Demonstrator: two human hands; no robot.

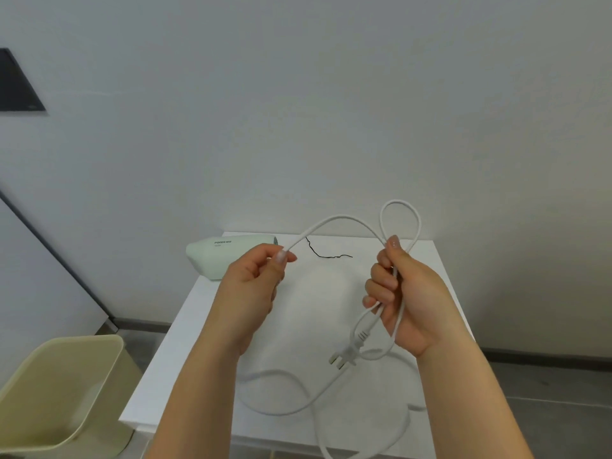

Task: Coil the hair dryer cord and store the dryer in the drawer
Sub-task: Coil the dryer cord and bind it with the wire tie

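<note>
The right hand (414, 293) clutched gathered loops of thin white power cord (341, 217). The left hand (255, 286) pinched the stretch arching leftward from them.

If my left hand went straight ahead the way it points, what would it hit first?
Probably the hair dryer lying on the table just beyond the left hand, which pinches the cord; if the hand clears it, the wall. Depth is unclear.

**Plain room in a home**

Bare white wall (298, 111), grey floor (546, 385), dark skirting (530, 357). A small white worktop (331, 286) stands against the wall, a hair dryer (225, 256) at its far left corner; a beige bin (82, 339) sits by its left edge.
</note>
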